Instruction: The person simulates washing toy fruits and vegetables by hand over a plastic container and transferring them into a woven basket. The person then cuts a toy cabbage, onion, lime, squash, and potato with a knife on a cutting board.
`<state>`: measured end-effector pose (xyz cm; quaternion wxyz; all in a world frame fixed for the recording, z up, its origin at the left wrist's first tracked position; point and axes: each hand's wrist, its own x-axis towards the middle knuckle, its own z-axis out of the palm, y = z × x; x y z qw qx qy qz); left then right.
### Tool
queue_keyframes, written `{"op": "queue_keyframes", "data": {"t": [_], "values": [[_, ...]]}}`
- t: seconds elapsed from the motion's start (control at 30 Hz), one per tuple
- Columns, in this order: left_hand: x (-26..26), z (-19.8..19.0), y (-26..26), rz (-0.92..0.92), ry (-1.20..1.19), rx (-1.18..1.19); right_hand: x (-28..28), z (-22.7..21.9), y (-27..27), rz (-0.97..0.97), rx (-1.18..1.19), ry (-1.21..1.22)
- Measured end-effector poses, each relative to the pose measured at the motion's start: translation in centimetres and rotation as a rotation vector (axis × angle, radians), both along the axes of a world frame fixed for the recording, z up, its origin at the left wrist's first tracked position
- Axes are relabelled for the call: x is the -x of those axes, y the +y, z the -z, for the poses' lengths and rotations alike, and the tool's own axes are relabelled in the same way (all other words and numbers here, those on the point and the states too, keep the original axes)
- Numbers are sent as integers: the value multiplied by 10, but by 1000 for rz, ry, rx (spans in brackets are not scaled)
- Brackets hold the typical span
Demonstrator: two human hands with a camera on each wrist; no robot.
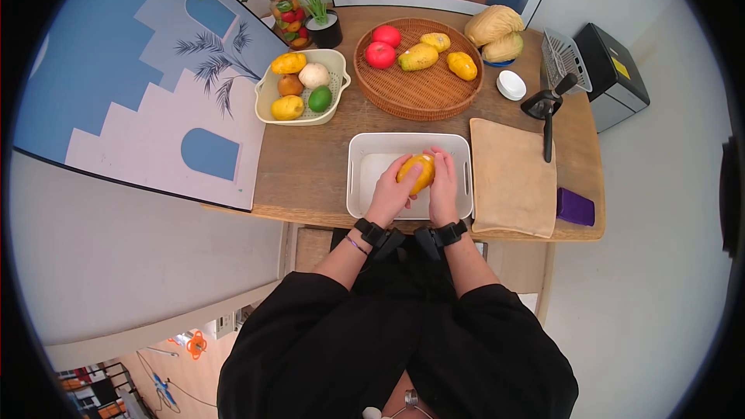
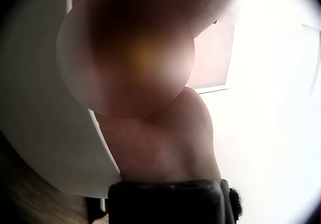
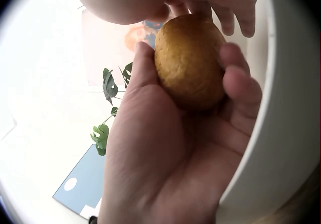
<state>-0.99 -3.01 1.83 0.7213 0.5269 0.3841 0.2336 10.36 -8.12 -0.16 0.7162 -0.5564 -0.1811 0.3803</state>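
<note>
Potato (image 1: 420, 174): while both hands meet over the white tub (image 1: 375, 161), it sits between them, held up inside the tub's outline; tan-yellow, oval.
Left hand (image 1: 387, 192): clamped on the potato, thumb laid over it.
Right hand (image 1: 443, 186): fingers mostly straight, set along the potato's other side; can't tell how firmly it touches.
Right wrist view: one palm cups the potato, thumb on one side, curled fingers on the other; second hand right above, some fingers hanging straight.
Left wrist view: big blurred disc, yellow smudge in it; finger detail unreadable.
Tub: on the wooden table (image 1: 299, 163), near its front edge; contents too unclear to read.
Right of tub: tan cloth (image 1: 512, 178) just beside it, black tool (image 1: 549, 128) partly over the cloth, purple pad (image 1: 576, 207) near the cloth's right edge.
Behind tub: wicker basket (image 1: 419, 106) with two red tomatoes (image 1: 380, 55) and three yellow lumps (image 1: 462, 66); small white bowl (image 1: 511, 85) to its right.
Back left: pale strainer (image 1: 299, 120) of mixed produce, jar (image 1: 289, 19) and potted plant (image 1: 326, 31) behind.
Back right: black-and-grey box (image 1: 617, 70).
</note>
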Motion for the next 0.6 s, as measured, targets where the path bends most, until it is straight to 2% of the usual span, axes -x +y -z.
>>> {"op": "queue_keyframes", "data": {"t": [0.07, 0.2, 0.27, 0.4, 0.47, 0.53, 0.6], "values": [[-1, 7, 1, -91, -18, -63, 2, -7, 0, 27, -16, -28], [3, 21, 5, -207, -69, -48, 2, -2, 0, -100, 111, -93], [-1, 30, 5, -449, -188, -198, 1, 3, 1, -143, 139, -90], [0, 21, 4, -423, -197, -102, 2, 11, 3, -245, 190, -157], [-1, 10, 1, -309, -121, -102, 0, 11, 1, -265, 199, -174], [1, -2, -6, -248, -168, -154, 2, -21, -4, -301, 281, 89], [0, -4, -9, -189, -215, -206, 0, -16, -2, -259, 258, 134]]}}
